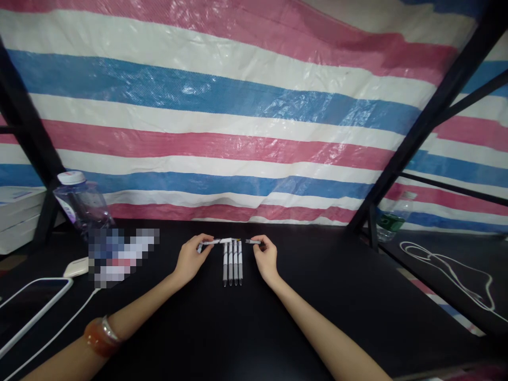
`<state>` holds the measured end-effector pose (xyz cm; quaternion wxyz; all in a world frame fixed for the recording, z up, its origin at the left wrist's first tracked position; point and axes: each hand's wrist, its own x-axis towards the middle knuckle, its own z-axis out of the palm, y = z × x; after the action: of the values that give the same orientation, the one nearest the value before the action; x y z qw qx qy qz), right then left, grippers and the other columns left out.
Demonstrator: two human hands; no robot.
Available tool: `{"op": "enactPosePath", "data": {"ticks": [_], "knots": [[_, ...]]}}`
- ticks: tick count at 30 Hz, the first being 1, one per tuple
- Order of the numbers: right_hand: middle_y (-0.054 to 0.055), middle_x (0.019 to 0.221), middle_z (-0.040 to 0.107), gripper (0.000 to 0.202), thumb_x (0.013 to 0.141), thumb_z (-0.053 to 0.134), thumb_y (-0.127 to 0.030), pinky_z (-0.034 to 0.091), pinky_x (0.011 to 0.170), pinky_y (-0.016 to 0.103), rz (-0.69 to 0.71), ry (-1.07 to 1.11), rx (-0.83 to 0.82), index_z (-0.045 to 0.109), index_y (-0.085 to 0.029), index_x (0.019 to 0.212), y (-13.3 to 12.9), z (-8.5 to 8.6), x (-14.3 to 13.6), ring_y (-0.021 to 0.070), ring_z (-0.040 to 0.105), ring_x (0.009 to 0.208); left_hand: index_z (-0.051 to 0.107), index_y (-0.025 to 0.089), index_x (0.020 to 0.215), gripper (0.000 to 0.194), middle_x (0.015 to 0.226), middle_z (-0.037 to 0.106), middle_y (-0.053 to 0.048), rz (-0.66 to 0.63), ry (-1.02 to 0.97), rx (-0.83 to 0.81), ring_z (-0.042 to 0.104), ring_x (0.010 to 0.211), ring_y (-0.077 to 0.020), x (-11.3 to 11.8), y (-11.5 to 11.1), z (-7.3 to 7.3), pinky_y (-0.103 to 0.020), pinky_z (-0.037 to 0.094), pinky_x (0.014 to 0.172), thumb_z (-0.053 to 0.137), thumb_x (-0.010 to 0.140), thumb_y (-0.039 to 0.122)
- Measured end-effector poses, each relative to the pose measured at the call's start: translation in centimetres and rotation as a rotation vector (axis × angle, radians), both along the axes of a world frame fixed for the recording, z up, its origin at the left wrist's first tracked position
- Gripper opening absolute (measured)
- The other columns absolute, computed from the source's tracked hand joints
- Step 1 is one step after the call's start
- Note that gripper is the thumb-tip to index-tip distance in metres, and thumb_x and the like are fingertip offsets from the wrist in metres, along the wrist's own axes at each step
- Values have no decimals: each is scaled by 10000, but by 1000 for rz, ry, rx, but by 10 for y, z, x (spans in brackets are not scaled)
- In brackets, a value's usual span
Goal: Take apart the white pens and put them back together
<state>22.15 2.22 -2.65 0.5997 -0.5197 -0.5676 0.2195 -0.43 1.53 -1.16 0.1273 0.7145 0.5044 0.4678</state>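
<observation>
Several white and grey pens [233, 263] lie side by side on the black table [206, 328], their clear ends toward me. Beyond their far ends, my left hand [194, 254] pinches a white pen barrel [221, 241] that points to the right. A thin tip sticks out of the barrel's right end. To the right of it, my right hand [265, 253] holds a short grey pen part [253, 242] between thumb and fingers. A small gap separates the grey part from the barrel's tip.
On the left are a large clear bottle [84, 203], a white case [76, 267], a phone [34, 307] with a cable, and stacked white boxes [19, 219]. A green-labelled bottle [392, 218] and white cable [448, 264] lie right. Striped sheeting [238, 116] hangs behind.
</observation>
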Motion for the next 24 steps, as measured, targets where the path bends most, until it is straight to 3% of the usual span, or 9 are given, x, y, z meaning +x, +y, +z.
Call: {"op": "enactPosePath", "data": {"ticks": [9, 16, 24], "knots": [[41, 807, 663, 220, 689, 450, -135, 436, 605, 264, -6, -38, 0, 645, -171, 783, -1, 2, -1, 164, 579, 674, 623, 243, 885, 128, 939, 675, -7, -9, 11, 10, 612, 876, -185, 0, 1, -2, -311, 451, 780, 558, 790, 300], [33, 952, 677, 280, 799, 467, -131, 446, 847, 340, 221, -260, 240, 683, -247, 935, -19, 14, -10, 180, 591, 932, 629, 233, 924, 154, 948, 670, -27, -2, 51, 94, 597, 897, -189, 1, 0, 0, -337, 444, 814, 530, 810, 259], [51, 951, 676, 189, 844, 509, -242, 452, 827, 349, 265, -331, 213, 659, -234, 960, -25, 20, -11, 194, 605, 880, 649, 246, 929, 172, 981, 677, -31, 20, 136, 131, 592, 940, -202, -1, -2, 4, -346, 415, 811, 511, 828, 264]]}}
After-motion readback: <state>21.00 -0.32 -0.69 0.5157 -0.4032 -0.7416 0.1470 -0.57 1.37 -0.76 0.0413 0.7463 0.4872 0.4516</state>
